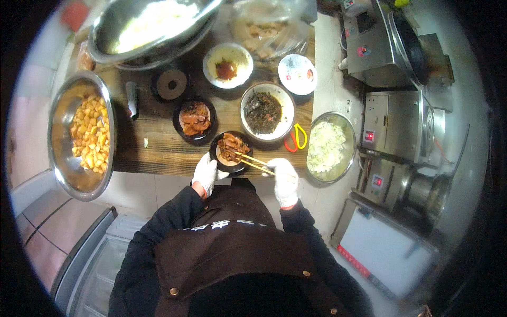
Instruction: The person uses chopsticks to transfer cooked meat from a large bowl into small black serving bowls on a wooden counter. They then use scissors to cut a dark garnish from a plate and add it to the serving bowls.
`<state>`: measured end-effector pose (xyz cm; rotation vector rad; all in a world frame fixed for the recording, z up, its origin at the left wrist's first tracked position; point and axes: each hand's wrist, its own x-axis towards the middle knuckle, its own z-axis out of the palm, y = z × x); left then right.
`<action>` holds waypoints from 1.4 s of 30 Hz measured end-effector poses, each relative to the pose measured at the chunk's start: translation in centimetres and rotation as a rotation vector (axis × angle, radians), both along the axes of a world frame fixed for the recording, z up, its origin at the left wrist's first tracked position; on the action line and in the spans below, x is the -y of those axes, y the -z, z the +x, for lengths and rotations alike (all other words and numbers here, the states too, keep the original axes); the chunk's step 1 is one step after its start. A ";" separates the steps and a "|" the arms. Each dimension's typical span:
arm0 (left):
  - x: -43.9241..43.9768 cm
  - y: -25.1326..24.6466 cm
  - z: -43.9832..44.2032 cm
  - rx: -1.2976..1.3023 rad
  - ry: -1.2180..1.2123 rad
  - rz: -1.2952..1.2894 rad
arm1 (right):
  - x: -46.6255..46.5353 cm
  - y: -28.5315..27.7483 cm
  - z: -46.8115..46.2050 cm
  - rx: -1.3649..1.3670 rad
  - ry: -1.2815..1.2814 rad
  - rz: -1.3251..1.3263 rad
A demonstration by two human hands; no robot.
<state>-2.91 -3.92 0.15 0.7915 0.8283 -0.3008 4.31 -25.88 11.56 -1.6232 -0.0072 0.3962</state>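
Observation:
White gloves cover both hands. At the table's near edge, my left hand (206, 173) grips the side of a small dark bowl (230, 169). Browned meat slices (233, 147) lie in it. My right hand (283, 180) holds a pair of wooden chopsticks (255, 161), their tips against the meat. Just beyond sits a second dark bowl (177, 132) with similar slices (195, 118). A white bowl (291, 130) of dark chopped greens (262, 113) stands to the right of it, with red-and-yellow scissor handles (296, 139) close by.
Large steel bowls hold yellow cubes (92, 134) at left and pale chopped vegetable (326, 146) at right. A steel basin (107, 55) stands at the back left. Farther back are an empty dark bowl (171, 84), a sauce bowl (210, 65) and a plastic bag (273, 33). Cooking equipment (392, 115) lines the right.

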 end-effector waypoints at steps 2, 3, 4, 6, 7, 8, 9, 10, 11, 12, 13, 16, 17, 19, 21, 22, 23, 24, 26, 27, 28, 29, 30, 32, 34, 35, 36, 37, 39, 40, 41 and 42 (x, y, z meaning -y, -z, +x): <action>-0.1 0.2 0.1 0.025 0.022 0.008 | 1.5 -0.2 1.0 0.186 0.077 -0.054; -0.1 0.3 0.2 0.016 0.031 -0.008 | 2.6 -0.4 1.7 0.213 0.157 -0.111; -0.3 0.4 0.2 0.027 0.067 -0.017 | 3.8 -0.6 2.5 0.141 0.270 -0.039; -0.4 0.3 0.1 0.032 0.076 -0.063 | 6.4 -1.2 4.4 0.175 0.389 -0.129; -0.4 0.3 0.0 0.044 0.082 -0.052 | 7.7 -1.6 5.4 0.284 0.399 -0.294; -0.4 0.2 0.0 0.057 0.081 -0.050 | 8.9 -1.9 6.6 0.256 0.365 -0.374; -0.4 0.0 -0.1 0.065 0.074 -0.059 | 10.0 -2.3 8.0 0.249 0.334 -0.465; -0.4 -0.1 -0.2 0.084 0.074 -0.058 | 10.4 -2.2 9.5 0.262 0.352 -0.503; -0.4 -0.2 -0.2 0.079 0.093 -0.032 | 10.8 -2.2 10.9 0.416 0.267 -0.576; -0.4 -0.3 -0.2 0.068 0.103 -0.016 | 10.4 -1.6 12.6 0.589 0.228 -0.591; -0.5 -0.4 -0.3 0.047 0.102 -0.008 | 10.0 -1.2 13.9 0.773 0.190 -0.583; -0.7 -1.0 -1.0 0.022 0.088 0.040 | 9.1 -0.3 16.6 0.623 0.002 -0.838; -1.0 -1.2 -1.3 -0.035 0.082 0.060 | 8.6 0.2 17.7 0.624 -0.056 -0.890; -0.7 -1.9 -2.3 -0.052 -0.096 0.092 | 7.7 1.4 19.1 0.581 -0.166 -0.966; -1.4 -2.3 -2.3 -0.073 -0.151 0.127 | 6.7 2.9 20.0 0.594 -0.215 -0.988; -1.6 -2.4 -2.4 -0.070 -0.178 0.162 | 6.4 3.5 20.5 0.574 -0.258 -1.010; -2.0 -2.5 -2.4 -0.065 -0.217 0.197 | 6.2 3.9 20.7 0.516 -0.308 -0.928; -2.4 -2.6 -2.5 -0.055 -0.271 0.194 | 5.9 4.3 21.0 0.459 -0.357 -0.848; -3.4 -2.8 -2.6 -0.055 -0.337 0.232 | 5.2 4.7 21.2 0.302 -0.425 -0.770; -3.9 -2.8 -2.7 -0.053 -0.367 0.245 | 5.0 4.8 21.1 0.247 -0.460 -0.633; -4.4 -2.8 -2.7 -0.056 -0.379 0.258 | 4.7 4.7 21.1 0.074 -0.488 -0.552; -4.9 -2.8 -2.7 -0.053 -0.388 0.265 | 4.6 4.7 21.2 -0.108 -0.513 -0.456; -5.3 -2.8 -2.6 -0.047 -0.394 0.270 | 4.3 4.7 21.2 -0.152 -0.488 -0.479; -5.8 -2.9 -2.2 -0.057 -0.431 0.305 | 4.0 4.8 21.5 -0.149 -0.485 -0.425; -6.1 -3.2 -1.5 -0.045 -0.453 0.308 | 3.8 4.6 21.7 -0.112 -0.517 -0.479; -6.0 -3.5 -1.1 -0.044 -0.459 0.315 | 3.6 4.2 21.8 -0.081 -0.540 -0.517; -6.1 -3.9 -0.9 -0.045 -0.466 0.323 | 3.3 3.4 22.0 0.000 -0.594 -0.746; -6.1 -4.4 -0.6 -0.047 -0.474 0.332 | 3.0 2.4 21.8 0.231 -0.565 -0.774; -6.0 -5.7 -0.4 -0.010 -0.456 0.271 | 1.7 -0.6 20.5 0.584 -0.484 -0.920; -5.9 -6.5 -0.4 0.011 -0.446 0.207 | 1.0 -2.8 19.9 0.415 -0.428 -0.801; -5.9 -7.6 -0.5 -0.007 -0.438 0.147 | 0.1 -5.0 18.7 0.518 -0.377 -0.671; -5.4 -8.8 -0.9 0.148 -0.425 0.039 | -1.2 -7.2 17.4 0.634 -0.376 -0.580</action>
